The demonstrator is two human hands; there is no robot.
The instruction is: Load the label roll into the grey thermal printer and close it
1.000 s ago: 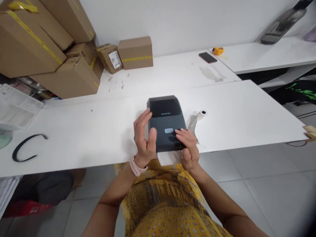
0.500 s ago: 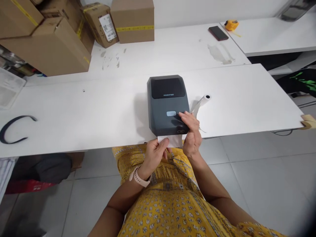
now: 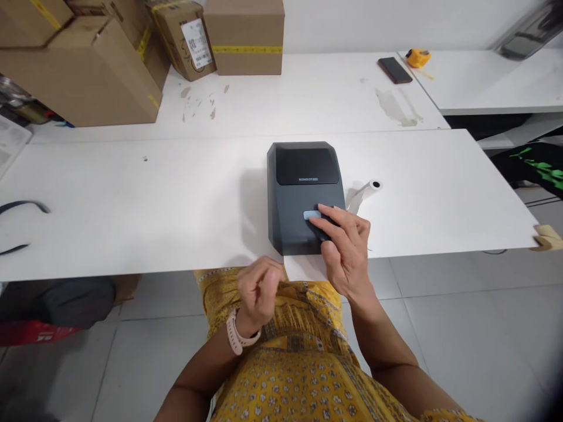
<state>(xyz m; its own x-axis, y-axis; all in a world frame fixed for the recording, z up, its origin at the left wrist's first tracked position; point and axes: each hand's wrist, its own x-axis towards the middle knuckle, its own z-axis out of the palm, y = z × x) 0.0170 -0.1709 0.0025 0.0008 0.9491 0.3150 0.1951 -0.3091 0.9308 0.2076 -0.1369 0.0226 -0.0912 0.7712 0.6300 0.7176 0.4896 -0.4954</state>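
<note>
A dark grey label printer [image 3: 290,205] stands near the front edge of the white table. White paper [image 3: 304,268] sticks out of its front, over the edge. My right hand [image 3: 347,246] rests on the printer's right front, fingers apart, with fingertips on and beside the light blue button [image 3: 311,215]. My left hand [image 3: 260,288] is curled closed just left of the paper and no longer on it; nothing shows in it. A small paper roll [image 3: 373,186] with a loose tail lies right of the printer.
Cardboard boxes [image 3: 101,76] stand at the back left of the white table [image 3: 185,217]. A phone [image 3: 394,70] and a yellow tape measure [image 3: 417,57] lie at the back right. A black curved strap [image 3: 26,205] is at the far left.
My left hand has let go of the paper and moved left. The fingers of my right hand have shifted onto the button. The view has tilted slightly.
</note>
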